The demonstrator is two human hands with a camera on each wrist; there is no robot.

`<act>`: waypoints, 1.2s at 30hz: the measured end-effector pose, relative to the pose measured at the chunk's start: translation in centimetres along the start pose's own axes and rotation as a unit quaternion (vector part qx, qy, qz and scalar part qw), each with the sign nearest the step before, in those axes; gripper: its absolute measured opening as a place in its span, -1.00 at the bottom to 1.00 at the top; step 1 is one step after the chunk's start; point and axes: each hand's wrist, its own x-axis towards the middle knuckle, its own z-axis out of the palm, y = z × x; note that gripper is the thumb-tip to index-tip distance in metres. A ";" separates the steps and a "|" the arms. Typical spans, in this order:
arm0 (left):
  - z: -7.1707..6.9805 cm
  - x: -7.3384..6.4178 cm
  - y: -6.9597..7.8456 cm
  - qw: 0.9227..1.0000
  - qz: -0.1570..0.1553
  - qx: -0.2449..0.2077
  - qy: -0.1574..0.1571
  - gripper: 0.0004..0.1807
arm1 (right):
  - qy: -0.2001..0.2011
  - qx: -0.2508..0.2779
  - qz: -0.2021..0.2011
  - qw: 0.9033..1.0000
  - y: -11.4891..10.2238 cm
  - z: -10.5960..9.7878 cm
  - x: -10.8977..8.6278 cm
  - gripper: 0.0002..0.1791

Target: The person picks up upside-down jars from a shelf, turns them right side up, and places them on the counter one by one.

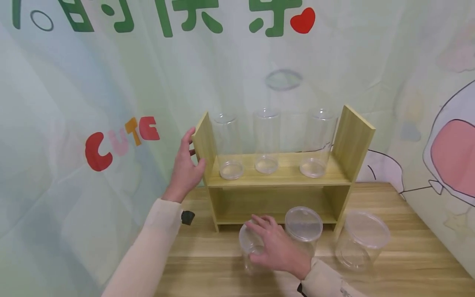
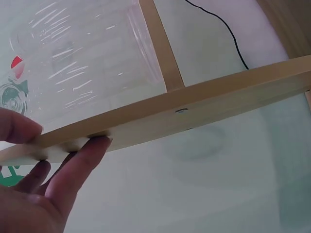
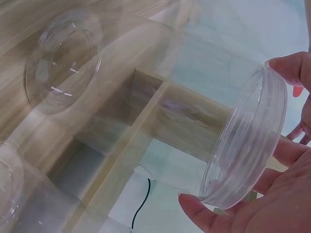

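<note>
My left hand [image 1: 186, 169] grips the left side panel of a small wooden shelf [image 1: 278, 183]. In the left wrist view the panel [image 2: 146, 109] runs between its thumb and fingers. Down in front of the shelf, my right hand [image 1: 280, 249] holds a clear plastic jar [image 1: 248, 244] by its lid from above. The right wrist view shows thumb and fingers spread round the rim of that lid [image 3: 248, 141]. Just right of this hand stands a second clear lidded jar [image 1: 304, 222]. A wider clear jar [image 1: 363, 233] is farther right.
Three tall clear cylinders stand upright on the upper shelf: left [image 1: 227, 142], middle [image 1: 267, 138] and right [image 1: 320, 138]. Behind the shelf hangs a printed cloth [image 1: 174, 82], and another stretch runs along the right. A thin black cord [image 2: 226, 26] passes behind the shelf. The wooden tabletop [image 1: 208, 264] lies underneath.
</note>
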 end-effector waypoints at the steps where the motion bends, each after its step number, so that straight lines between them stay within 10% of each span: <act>1: -0.1 0.0 0.0 1.000 -0.002 0.004 -0.001 -0.13 | -0.001 0.000 0.001 1.000 0.0 0.1 0.0 -0.22; 29: 0.1 0.5 0.5 0.998 -0.050 -0.010 -0.022 -0.13 | 0.008 -0.001 0.006 1.000 0.3 -0.4 0.3 -0.41; 36: -0.1 -0.1 0.0 0.998 -0.055 -0.002 -0.024 -0.12 | 0.092 0.025 -0.020 0.995 -0.2 -1.0 0.8 -0.46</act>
